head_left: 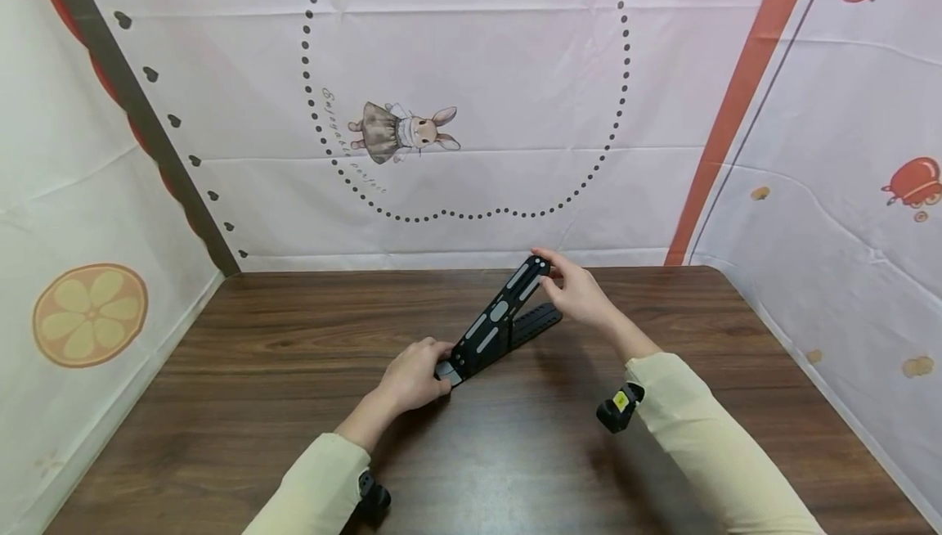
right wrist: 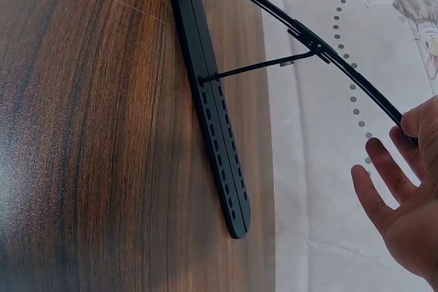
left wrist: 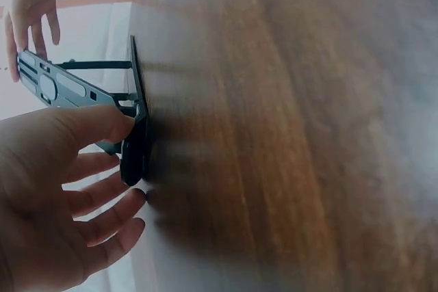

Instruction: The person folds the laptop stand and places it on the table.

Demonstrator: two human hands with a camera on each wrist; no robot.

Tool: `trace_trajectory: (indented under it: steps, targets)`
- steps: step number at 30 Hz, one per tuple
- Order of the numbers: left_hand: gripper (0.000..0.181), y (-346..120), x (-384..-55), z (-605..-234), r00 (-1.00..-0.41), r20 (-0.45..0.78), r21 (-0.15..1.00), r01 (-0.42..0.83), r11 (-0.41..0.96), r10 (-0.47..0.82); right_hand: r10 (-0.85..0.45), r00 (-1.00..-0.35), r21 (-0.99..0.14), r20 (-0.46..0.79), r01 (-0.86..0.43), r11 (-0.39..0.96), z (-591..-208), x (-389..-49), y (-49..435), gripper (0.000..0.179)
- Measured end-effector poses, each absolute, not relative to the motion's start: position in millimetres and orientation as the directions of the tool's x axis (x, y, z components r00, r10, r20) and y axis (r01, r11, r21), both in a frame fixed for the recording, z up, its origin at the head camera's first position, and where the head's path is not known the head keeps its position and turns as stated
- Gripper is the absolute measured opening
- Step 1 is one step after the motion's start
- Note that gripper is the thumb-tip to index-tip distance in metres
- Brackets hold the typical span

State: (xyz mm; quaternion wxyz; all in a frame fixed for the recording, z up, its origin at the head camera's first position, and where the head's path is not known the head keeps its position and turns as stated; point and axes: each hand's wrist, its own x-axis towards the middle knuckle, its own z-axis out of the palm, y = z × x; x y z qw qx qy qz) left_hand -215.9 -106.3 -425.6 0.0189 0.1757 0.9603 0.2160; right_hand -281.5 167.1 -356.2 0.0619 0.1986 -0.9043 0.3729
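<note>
A printed cloth (head_left: pixel 478 69) rises behind the worktop (head_left: pixel 257 404), where the black stand (head_left: pixel 499 311) sits near the middle, its strut (right wrist: pixel 263 65) linking the raised panel (head_left: pixel 522 283) to a slotted base (right wrist: pixel 223 141). Your left hand (head_left: pixel 414 373), low, pinches the joined end (head_left: pixel 447 373); your right hand (head_left: pixel 577 294), higher, pinches the panel's tip (head_left: pixel 540 263).

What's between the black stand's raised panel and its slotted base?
A thin dark strut bridges the gap, running from the slotted base to the raised panel. Clearest in the right wrist view.

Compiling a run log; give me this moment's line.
black folding stand: opened at an angle | left hand: holds low end | right hand: holds raised end
</note>
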Motion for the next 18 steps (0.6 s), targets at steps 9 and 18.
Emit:
trace_trajectory:
  steps: [9, 18]
  targets:
    - [0.051, -105.1, -215.4, -426.1, -0.944, 0.083, 0.321, 0.329, 0.888, 0.320, -0.317, -0.911, -0.639, 0.264, -0.412, 0.650, -354.3, -282.7, 168.3, 0.047]
    - [0.051, -109.9, -217.3, -425.6, -0.949, 0.065, 0.347, 0.310, 0.885, 0.307, -0.325, -0.908, -0.635, 0.264, -0.418, 0.650, -353.9, -282.6, 167.6, 0.047]
